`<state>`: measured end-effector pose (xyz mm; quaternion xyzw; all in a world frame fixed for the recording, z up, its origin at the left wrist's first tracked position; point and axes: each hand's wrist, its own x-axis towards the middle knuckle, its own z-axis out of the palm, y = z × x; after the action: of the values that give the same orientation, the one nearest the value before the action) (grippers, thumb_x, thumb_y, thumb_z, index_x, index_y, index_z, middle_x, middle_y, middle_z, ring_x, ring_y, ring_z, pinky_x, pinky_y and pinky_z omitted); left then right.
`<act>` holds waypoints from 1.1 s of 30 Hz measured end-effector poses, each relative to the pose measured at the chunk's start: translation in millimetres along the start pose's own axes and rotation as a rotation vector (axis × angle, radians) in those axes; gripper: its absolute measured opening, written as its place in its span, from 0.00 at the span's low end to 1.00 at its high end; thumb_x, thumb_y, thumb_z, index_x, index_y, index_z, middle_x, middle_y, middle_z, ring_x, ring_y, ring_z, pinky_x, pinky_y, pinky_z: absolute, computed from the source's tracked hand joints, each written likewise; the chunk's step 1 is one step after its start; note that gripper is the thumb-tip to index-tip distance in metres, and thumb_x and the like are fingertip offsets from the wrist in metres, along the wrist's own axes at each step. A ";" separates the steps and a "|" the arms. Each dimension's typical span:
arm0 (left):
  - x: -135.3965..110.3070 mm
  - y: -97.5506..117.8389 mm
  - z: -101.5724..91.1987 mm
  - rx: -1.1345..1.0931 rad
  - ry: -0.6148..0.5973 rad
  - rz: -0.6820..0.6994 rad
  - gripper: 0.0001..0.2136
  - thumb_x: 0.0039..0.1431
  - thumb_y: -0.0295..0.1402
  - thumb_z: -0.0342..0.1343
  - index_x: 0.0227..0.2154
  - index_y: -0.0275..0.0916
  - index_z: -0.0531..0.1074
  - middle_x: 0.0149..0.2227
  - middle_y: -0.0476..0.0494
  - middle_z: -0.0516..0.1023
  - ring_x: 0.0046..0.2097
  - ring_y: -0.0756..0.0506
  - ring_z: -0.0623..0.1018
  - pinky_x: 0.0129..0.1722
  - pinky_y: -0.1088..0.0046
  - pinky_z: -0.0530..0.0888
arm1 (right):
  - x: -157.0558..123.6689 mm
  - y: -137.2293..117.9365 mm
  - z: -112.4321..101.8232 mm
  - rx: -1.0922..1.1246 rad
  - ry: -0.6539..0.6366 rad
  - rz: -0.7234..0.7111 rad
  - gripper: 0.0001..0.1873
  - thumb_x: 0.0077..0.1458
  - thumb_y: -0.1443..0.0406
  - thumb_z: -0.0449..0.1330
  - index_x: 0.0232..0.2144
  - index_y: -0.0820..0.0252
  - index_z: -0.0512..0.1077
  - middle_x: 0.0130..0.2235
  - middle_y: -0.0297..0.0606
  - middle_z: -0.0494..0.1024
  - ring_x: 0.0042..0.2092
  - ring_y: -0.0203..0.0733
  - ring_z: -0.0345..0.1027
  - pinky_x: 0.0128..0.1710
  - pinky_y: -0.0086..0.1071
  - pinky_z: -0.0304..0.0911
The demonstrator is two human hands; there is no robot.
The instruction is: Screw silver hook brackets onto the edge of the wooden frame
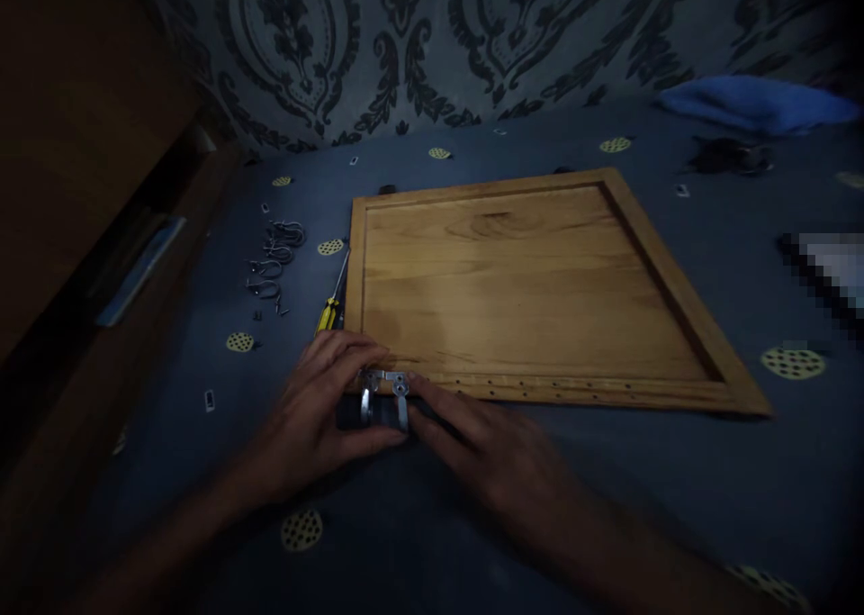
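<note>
A shiny metal double hook lies against the near edge of a framed wooden board, close to its left corner. Its two curved arms point down toward me. My left hand closes around the hook from the left, with fingers over the board's edge and thumb below the arms. From the right, my right hand holds the hook's other end with its fingertips. Several small dark holes run along the near frame strip, right of the hook. A yellow-handled screwdriver rests beside the board's left side.
More metal hooks and small loose screws lie on the dark patterned sheet at left. A wooden furniture side borders the left. Blue cloth and a dark object sit at far right. Behind is a patterned wall.
</note>
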<state>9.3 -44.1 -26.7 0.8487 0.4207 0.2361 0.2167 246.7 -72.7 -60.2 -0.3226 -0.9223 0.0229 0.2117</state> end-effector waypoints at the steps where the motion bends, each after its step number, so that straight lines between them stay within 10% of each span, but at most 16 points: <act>1: 0.1 -0.1 0.2 0.002 -0.003 -0.002 0.24 0.61 0.43 0.66 0.56 0.44 0.65 0.53 0.41 0.73 0.55 0.40 0.73 0.53 0.59 0.71 | -0.2 0.0 -0.1 0.002 -0.006 0.004 0.25 0.60 0.78 0.51 0.57 0.65 0.72 0.61 0.51 0.76 0.47 0.45 0.78 0.40 0.35 0.79; 33: 3.1 3.4 2.1 0.051 -0.056 -0.015 0.20 0.59 0.37 0.69 0.52 0.43 0.70 0.52 0.42 0.74 0.54 0.38 0.73 0.52 0.57 0.69 | 2.8 -0.5 1.5 0.045 -0.067 0.032 0.28 0.57 0.81 0.48 0.57 0.65 0.70 0.62 0.51 0.74 0.47 0.47 0.78 0.38 0.38 0.79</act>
<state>14.2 -43.9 -25.7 0.8572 0.4265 0.1997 0.2085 243.8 -71.3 -60.5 -0.3317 -0.9228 0.0578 0.1873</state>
